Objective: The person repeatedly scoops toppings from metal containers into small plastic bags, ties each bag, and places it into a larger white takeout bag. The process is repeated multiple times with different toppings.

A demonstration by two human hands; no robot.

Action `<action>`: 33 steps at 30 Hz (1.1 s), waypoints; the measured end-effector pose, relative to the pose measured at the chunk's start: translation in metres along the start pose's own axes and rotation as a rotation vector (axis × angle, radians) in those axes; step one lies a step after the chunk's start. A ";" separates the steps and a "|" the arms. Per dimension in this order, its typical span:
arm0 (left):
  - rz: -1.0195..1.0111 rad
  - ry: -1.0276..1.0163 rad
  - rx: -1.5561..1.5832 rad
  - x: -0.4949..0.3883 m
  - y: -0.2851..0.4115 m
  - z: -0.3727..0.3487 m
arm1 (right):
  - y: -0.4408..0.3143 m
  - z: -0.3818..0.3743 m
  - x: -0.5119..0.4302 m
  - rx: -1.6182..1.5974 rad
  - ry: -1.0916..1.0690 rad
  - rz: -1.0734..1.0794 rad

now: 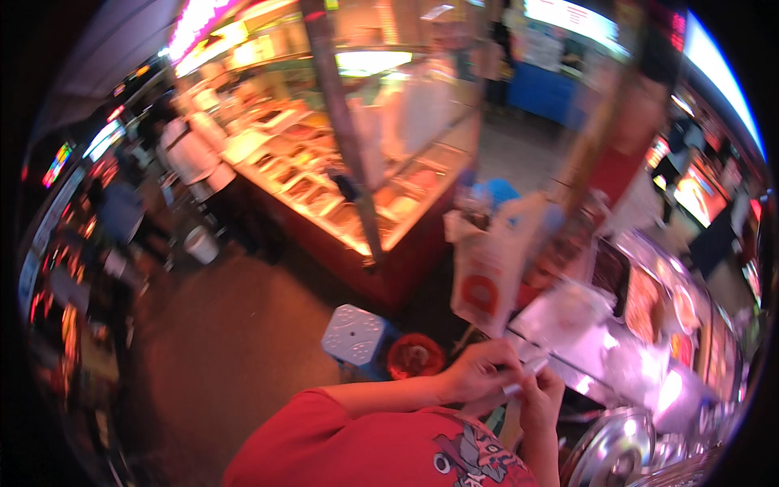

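Observation:
My left hand (487, 370) and my right hand (543, 389) are close together in front of my chest. Between their fingers is a small white item (524, 375), perhaps folded paper or plastic; blur hides what it is. Both hands seem to pinch it. Just beyond them hangs a white plastic bag (487, 274) with red print. To the right of the hands is a metal counter (584, 365) with clear plastic bags (566, 310) lying on it.
A blue plastic stool (354, 333) and a red basket (416, 357) stand on the floor to the left. A lit food stall (292, 182) is ahead. Food trays (642, 304) line the right counter, with metal lids (614, 447) nearer. Several people stand at the far left and right.

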State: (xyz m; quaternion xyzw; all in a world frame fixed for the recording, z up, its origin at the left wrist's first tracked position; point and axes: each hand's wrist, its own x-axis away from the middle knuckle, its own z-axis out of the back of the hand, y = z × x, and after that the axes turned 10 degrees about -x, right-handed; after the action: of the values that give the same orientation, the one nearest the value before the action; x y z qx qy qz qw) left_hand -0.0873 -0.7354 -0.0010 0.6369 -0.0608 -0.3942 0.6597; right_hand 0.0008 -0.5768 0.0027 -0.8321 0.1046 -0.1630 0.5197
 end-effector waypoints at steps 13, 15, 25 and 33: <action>-0.038 0.305 -0.153 0.044 0.018 0.037 | 0.009 -0.047 -0.015 -0.200 -0.120 -0.181; 0.044 0.338 -0.137 0.048 0.019 0.041 | 0.015 -0.049 -0.014 -0.242 -0.086 -0.217; -0.065 0.444 -0.344 0.054 0.013 0.036 | 0.026 -0.009 -0.034 1.182 -0.218 0.598; 0.224 0.030 -0.508 0.039 0.008 0.035 | 0.014 0.001 -0.014 0.753 -0.206 0.481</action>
State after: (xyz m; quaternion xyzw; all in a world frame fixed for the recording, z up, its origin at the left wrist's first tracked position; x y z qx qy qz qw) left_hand -0.0775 -0.7878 -0.0036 0.4460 -0.0202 -0.3117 0.8388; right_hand -0.0119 -0.5769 -0.0128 -0.5493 0.1759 0.0193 0.8167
